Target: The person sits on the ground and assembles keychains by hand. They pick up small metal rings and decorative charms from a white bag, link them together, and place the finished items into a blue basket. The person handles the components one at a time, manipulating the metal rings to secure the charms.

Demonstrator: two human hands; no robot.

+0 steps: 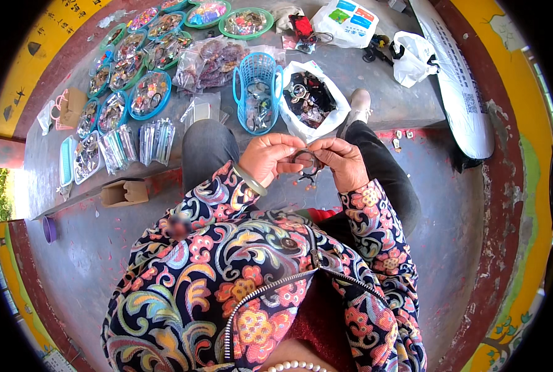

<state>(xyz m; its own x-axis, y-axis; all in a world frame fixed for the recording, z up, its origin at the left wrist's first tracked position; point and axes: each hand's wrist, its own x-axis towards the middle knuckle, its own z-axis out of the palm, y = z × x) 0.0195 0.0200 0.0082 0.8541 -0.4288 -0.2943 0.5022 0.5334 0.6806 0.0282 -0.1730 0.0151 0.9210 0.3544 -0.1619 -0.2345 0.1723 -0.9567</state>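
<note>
In front of my body, over my lap, my left hand and my right hand come together. Their thumbs and fingers pinch a thin dark loop, perhaps a bracelet or hair tie, with small orange and pale beads hanging from its lower side. Its exact kind is too small to tell. Just beyond my hands stands a white plastic bag, its mouth spread around dark packaged trinkets. Beside it is a blue plastic basket with small items in clear wrapping.
Round trays of small accessories crowd the raised platform at the left. Clear packets lie along its edge, above a small cardboard box. Bagged purple goods lie behind. White bags and a long white sheet are at the right.
</note>
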